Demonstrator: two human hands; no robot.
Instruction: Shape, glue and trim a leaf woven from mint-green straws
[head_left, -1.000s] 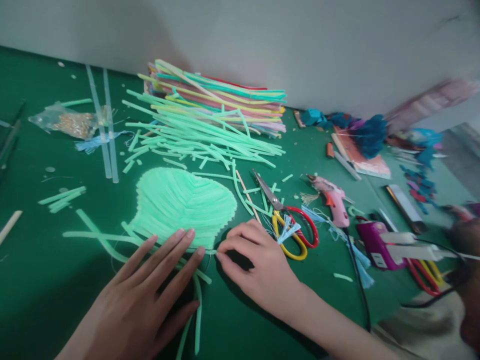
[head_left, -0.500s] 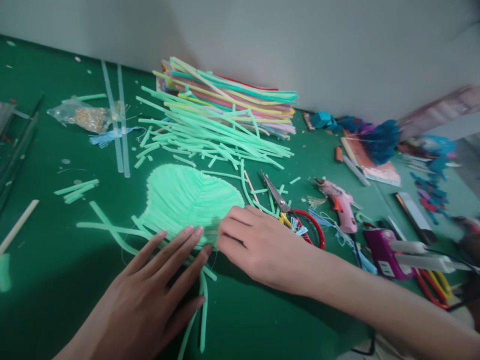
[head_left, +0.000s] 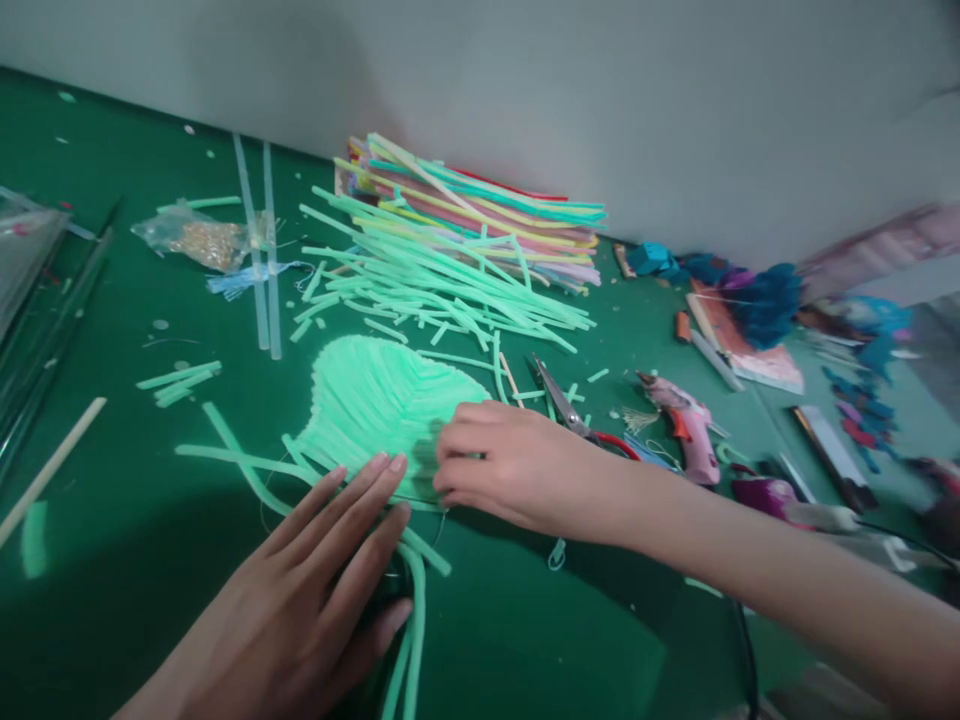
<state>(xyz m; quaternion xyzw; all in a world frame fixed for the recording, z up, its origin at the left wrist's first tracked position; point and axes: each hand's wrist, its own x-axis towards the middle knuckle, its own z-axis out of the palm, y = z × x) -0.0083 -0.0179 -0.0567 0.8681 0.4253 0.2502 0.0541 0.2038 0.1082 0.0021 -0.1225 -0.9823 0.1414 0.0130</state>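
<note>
A mint-green leaf shape made of pipe cleaners (head_left: 375, 390) lies flat on the table, with a ridge along its middle. My left hand (head_left: 300, 590) is spread over its lower edge, fingers straight and slightly apart, pressing on it. My right hand (head_left: 510, 465) has its fingers curled and pinched at the leaf's lower right edge; the fingertips are partly hidden. Loose pipe cleaner ends (head_left: 240, 460) stick out left of my left hand, and others (head_left: 414, 630) hang down between the hands. A thin thread or wire shows below my right fingertips.
Behind the leaf lies a heap of cut green pipe cleaners (head_left: 450, 285) and a colourful bundle (head_left: 510, 205). Scissors (head_left: 562, 395) lie partly under my right forearm, near a pink glue gun (head_left: 690, 430). To the left are glue sticks (head_left: 259, 280), a bag of beads (head_left: 202, 240) and a wooden stick (head_left: 52, 470).
The view has shifted, so the table things appear farther right and lower. My right wrist has turned and the forearm now covers more of the scissors. My left hand stays on the leaf.
</note>
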